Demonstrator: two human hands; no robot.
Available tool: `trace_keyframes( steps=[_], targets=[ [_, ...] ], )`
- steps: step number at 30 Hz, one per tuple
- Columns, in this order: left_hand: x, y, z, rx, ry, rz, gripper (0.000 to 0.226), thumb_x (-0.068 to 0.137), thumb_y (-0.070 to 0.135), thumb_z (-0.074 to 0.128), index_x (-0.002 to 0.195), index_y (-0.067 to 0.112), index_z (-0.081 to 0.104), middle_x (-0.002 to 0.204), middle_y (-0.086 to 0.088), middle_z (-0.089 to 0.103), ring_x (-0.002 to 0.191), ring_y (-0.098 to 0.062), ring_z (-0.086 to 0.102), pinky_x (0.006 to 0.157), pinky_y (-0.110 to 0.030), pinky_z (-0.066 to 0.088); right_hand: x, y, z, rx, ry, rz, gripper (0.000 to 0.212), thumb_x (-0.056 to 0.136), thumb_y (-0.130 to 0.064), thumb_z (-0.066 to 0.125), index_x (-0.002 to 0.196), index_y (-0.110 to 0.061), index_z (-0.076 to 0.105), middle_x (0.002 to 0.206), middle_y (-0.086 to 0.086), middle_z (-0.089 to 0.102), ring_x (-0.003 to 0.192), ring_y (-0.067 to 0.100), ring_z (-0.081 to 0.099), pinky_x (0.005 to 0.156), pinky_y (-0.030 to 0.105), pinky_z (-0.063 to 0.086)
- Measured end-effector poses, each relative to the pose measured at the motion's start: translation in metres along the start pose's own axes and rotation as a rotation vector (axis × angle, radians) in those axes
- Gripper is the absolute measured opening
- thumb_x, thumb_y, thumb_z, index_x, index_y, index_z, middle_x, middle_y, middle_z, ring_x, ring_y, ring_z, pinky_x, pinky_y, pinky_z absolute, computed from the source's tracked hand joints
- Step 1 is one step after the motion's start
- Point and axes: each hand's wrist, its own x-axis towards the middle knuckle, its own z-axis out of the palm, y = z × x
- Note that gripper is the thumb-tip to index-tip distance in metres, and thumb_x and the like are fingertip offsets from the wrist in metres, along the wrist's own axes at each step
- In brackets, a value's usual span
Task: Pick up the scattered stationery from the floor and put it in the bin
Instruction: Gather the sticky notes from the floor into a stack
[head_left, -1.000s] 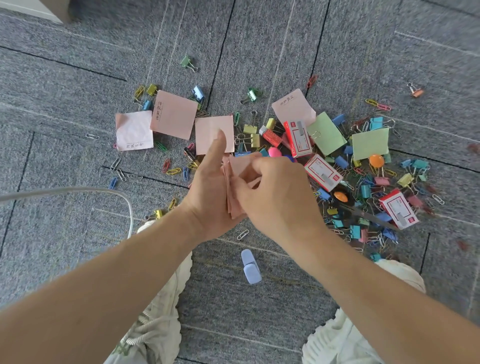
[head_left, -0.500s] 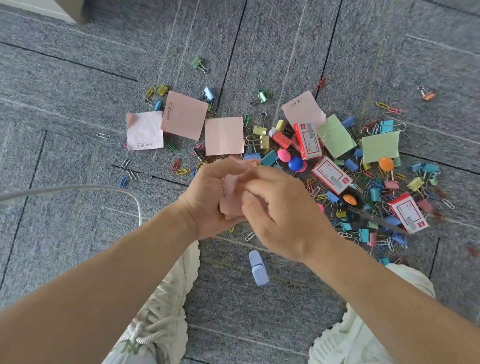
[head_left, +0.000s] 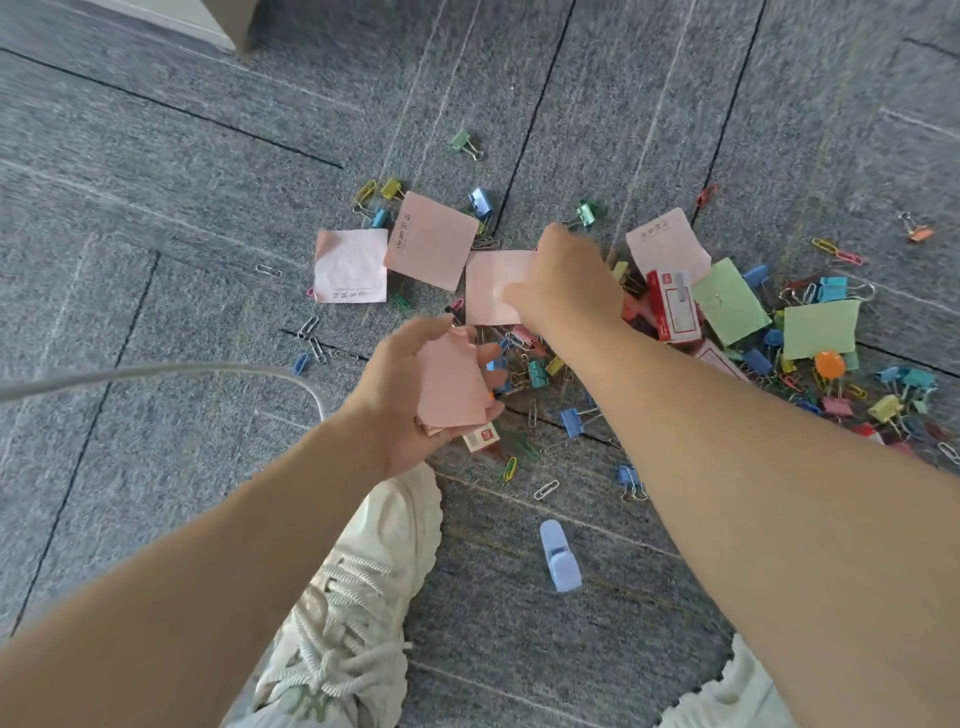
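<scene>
Leaving pink stack (head_left: 449, 384) in left hand (head_left: 397, 400), right hand (head_left: 566, 280) now on floor note (head_left: 485, 288)

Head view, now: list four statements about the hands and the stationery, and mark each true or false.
1. The left hand grips a stack of pink sticky notes. True.
2. The right hand touches a green note. False: it is on a single pink sticky note lying on the carpet.
3. A light blue clip lies on the carpet, touching no other stationery. True.
4. Every note on the carpet is pink. False: two green sticky notes lie to the right of the right hand.
</scene>
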Motion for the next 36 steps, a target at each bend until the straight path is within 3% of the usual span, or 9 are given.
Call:
trace_keyframes(
  steps=[3,7,11,14,20,29,32,34,36],
  targets=[
    [-0.001,0.006,-0.009,-0.027,0.001,0.022,0.029,0.091,0.037,0.054,0.105,0.013,0.061,0.106,-0.013,0.070,0.094,-0.032,0.064,0.094,-0.053,0.049,0.003,-0.003,0.007,0.057,-0.013,0.081,0.049,0.085,-0.028,0.074,0.125,-0.013,0.051,0.124,0.009,0.060,0.112,0.030,0.060,0.072,0.033,0.040],
    [-0.003,0.011,-0.020,-0.059,0.027,0.031,0.036,0.091,0.042,0.055,0.109,0.012,0.061,0.105,-0.013,0.071,0.092,-0.032,0.064,0.091,-0.050,0.050,-0.005,0.004,-0.005,0.289,0.055,0.036,0.020,0.081,-0.019,0.072,0.097,-0.020,0.060,0.096,0.001,0.066,0.084,0.020,0.059,0.065,0.028,0.040],
    [-0.004,0.011,-0.018,-0.060,-0.004,0.037,0.041,0.089,0.046,0.056,0.111,0.012,0.059,0.102,-0.013,0.071,0.088,-0.031,0.065,0.090,-0.049,0.051,-0.051,0.017,-0.025,0.520,0.187,-0.217,0.022,0.080,-0.016,0.078,0.091,-0.020,0.060,0.077,-0.016,0.058,0.067,-0.004,0.054,0.060,0.012,0.043],
    [-0.007,0.010,-0.007,-0.040,-0.092,0.026,0.055,0.081,0.054,0.058,0.117,0.012,0.058,0.100,-0.015,0.070,0.082,-0.030,0.068,0.082,-0.046,0.054,-0.087,0.026,-0.022,0.409,0.290,-0.517,0.016,0.085,-0.013,0.077,0.091,-0.010,0.063,0.078,-0.008,0.059,0.063,0.000,0.050,0.057,0.006,0.038],
    [-0.009,0.004,0.017,-0.003,-0.211,-0.006,0.067,0.074,0.062,0.061,0.120,0.013,0.057,0.110,-0.019,0.057,0.092,-0.030,0.055,0.077,-0.040,0.042,-0.112,0.050,0.004,0.334,0.281,-0.691,0.011,0.079,-0.007,0.077,0.086,-0.009,0.069,0.086,0.001,0.068,0.078,0.024,0.062,0.065,0.035,0.054],
    [-0.009,-0.004,0.034,0.051,-0.219,-0.016,0.052,0.090,0.061,0.047,0.088,0.015,0.072,0.090,-0.011,0.068,0.070,-0.023,0.061,0.057,-0.028,0.043,-0.124,0.055,-0.006,0.404,0.309,-0.666,0.005,0.081,-0.012,0.069,0.079,-0.008,0.071,0.082,0.002,0.068,0.076,0.023,0.062,0.072,0.028,0.051],
    [-0.007,-0.007,0.036,0.016,-0.234,-0.027,0.055,0.086,0.061,0.055,0.111,0.012,0.059,0.114,-0.021,0.065,0.089,-0.029,0.056,0.068,-0.033,0.037,-0.130,0.047,-0.004,0.441,0.303,-0.686,0.007,0.083,-0.015,0.071,0.080,-0.010,0.073,0.083,0.001,0.070,0.078,0.024,0.063,0.075,0.031,0.053],
    [-0.005,-0.008,0.034,-0.006,-0.216,-0.036,0.058,0.084,0.060,0.059,0.117,0.012,0.056,0.114,-0.021,0.066,0.101,-0.033,0.053,0.084,-0.039,0.037,-0.131,0.043,-0.003,0.442,0.274,-0.683,0.004,0.081,-0.014,0.076,0.082,-0.010,0.074,0.086,0.001,0.070,0.080,0.025,0.064,0.073,0.034,0.054],
    [-0.006,-0.005,0.033,-0.030,-0.210,-0.030,0.056,0.085,0.056,0.061,0.119,0.012,0.054,0.107,-0.016,0.068,0.096,-0.030,0.055,0.082,-0.038,0.041,-0.129,0.041,-0.003,0.441,0.213,-0.691,0.008,0.084,-0.016,0.075,0.085,-0.008,0.074,0.089,0.002,0.070,0.083,0.024,0.063,0.074,0.036,0.054]
  ],
)
